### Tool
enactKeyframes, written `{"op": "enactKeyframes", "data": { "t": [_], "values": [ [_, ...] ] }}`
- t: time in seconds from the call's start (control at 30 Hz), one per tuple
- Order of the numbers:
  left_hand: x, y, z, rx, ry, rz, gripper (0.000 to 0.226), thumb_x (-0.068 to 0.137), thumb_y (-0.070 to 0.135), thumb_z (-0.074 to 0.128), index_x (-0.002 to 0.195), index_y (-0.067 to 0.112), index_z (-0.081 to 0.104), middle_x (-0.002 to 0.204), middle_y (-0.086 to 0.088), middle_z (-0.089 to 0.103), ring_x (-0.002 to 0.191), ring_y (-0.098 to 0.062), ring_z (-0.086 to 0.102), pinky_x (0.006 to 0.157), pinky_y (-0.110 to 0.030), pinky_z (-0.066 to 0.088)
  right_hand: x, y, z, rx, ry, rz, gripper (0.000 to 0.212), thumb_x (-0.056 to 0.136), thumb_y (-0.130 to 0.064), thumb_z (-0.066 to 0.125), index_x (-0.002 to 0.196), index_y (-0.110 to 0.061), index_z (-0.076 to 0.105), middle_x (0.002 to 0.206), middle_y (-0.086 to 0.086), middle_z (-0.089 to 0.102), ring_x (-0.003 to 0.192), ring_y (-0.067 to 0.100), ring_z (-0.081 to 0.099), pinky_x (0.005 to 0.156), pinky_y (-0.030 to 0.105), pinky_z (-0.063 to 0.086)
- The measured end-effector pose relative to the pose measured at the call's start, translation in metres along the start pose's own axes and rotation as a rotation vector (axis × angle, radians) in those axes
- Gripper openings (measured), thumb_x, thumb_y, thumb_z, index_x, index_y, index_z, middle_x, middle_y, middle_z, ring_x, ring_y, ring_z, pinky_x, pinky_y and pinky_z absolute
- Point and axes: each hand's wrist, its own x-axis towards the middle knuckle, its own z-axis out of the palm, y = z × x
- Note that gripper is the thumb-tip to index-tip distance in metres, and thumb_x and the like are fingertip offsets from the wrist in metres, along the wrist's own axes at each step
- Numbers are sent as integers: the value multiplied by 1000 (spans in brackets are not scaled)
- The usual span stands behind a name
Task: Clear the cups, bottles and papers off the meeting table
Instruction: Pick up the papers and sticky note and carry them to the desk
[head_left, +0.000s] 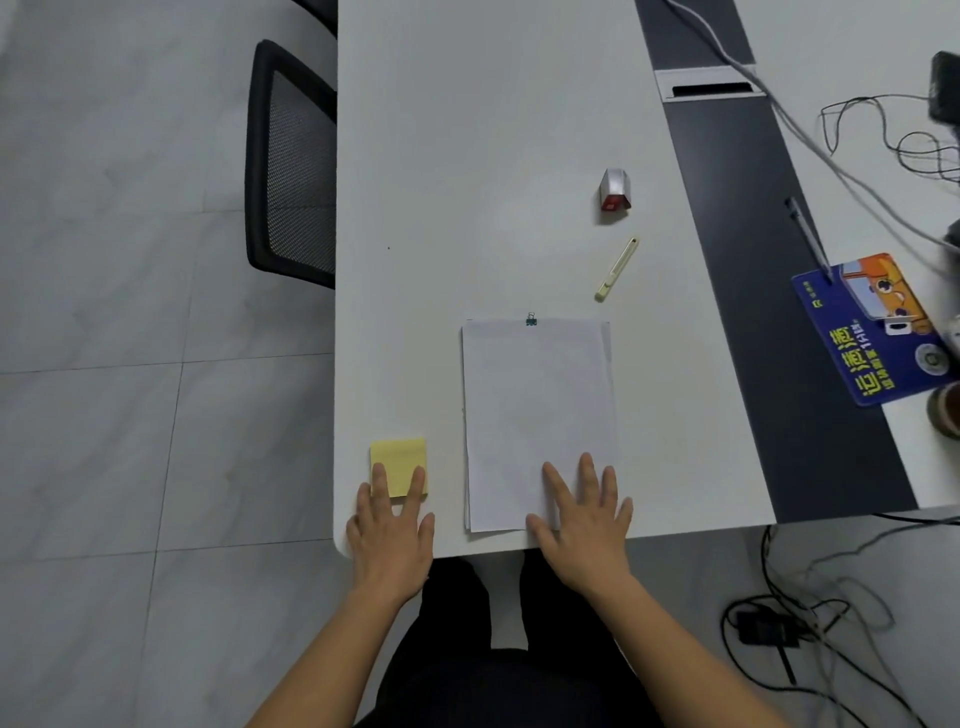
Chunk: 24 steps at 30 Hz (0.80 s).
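A stack of white papers (537, 410) lies near the front edge of the white meeting table (467, 156), held at its far edge by a small teal binder clip (531, 320). My right hand (584, 514) rests flat, fingers straight, on the stack's near right corner. A yellow sticky-note pad (397, 460) lies to the left of the stack. My left hand (392, 525) lies flat with its fingertips on the pad's near edge. Further back sit a small silver and red stamp-like object (614, 190) and a pale yellow utility knife (617, 268).
A dark strip (727, 208) with a cable slot runs along the table's right side, with a pen (807, 236), a blue card (872, 327) and cables (883, 135) beyond it. A black mesh chair (293, 166) stands at the left. More cables lie on the floor (810, 618).
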Motion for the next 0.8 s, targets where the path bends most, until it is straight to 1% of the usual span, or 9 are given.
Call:
{"op": "enactKeyframes", "data": {
  "t": [0.23, 0.33, 0.47, 0.53, 0.6, 0.67, 0.73, 0.8],
  "values": [
    [-1, -3, -4, 5, -15, 14, 64, 104, 47, 25, 154, 36, -14, 162, -11, -25, 151, -35, -8, 118, -52, 13, 1, -1, -1, 16, -23, 2, 72, 97, -62, 27, 154, -42, -11, 160, 6, -32, 147, 39, -27, 117, 65, -4],
    [-1, -4, -5, 5, -24, 14, 63, 104, 47, 24, 154, 37, -14, 162, -10, -27, 151, -35, -9, 119, -51, 13, 2, -1, -3, 25, -29, 8, 72, 97, -61, 30, 155, -42, -9, 161, 6, -30, 147, 39, -26, 116, 65, -3],
    [-1, -4, -10, -31, -43, 15, 63, 104, 49, 25, 156, 38, -9, 161, -10, -27, 151, -35, -9, 119, -53, 14, 3, -5, -10, 44, -17, 21, 73, 95, -59, 38, 156, -41, 2, 164, 8, -20, 149, 40, -19, 118, 61, -3],
    [-2, -3, -22, -90, -31, 6, 63, 104, 48, 28, 157, 36, -4, 163, -9, -24, 151, -33, -9, 119, -53, 14, 4, -8, -18, 97, -13, 38, 71, 94, -58, 42, 155, -39, 11, 166, 8, -11, 151, 39, -13, 119, 58, -2],
    [-6, -2, -42, -252, 45, -10, 63, 103, 46, 33, 158, 29, 7, 166, -8, -9, 152, -29, -3, 120, -49, 13, -1, -10, -32, 288, 48, 59, 68, 96, -55, 45, 155, -34, 19, 166, 8, 1, 152, 32, -3, 122, 52, 6],
    [-14, -1, -69, -503, 148, 1, 62, 103, 42, 39, 157, 23, 18, 165, -4, 14, 150, -23, 15, 120, -41, 19, -13, -9, -54, 543, 166, 68, 62, 99, -51, 46, 154, -30, 28, 164, 4, 15, 151, 23, 13, 121, 44, 20],
    [-28, 2, -99, -722, 242, 34, 58, 101, 37, 47, 155, 25, 27, 158, 2, 32, 142, -17, 33, 115, -36, 30, -32, -6, -81, 724, 281, 48, 54, 100, -47, 47, 149, -30, 36, 156, -2, 32, 141, 15, 35, 115, 37, 34],
    [-45, 5, -126, -860, 333, 76, 56, 99, 32, 54, 151, 29, 34, 148, 7, 45, 135, -14, 44, 110, -35, 37, -56, -2, -106, 886, 380, 28, 46, 99, -43, 50, 144, -32, 44, 143, -7, 45, 127, 7, 49, 107, 34, 43]
  ]
}}
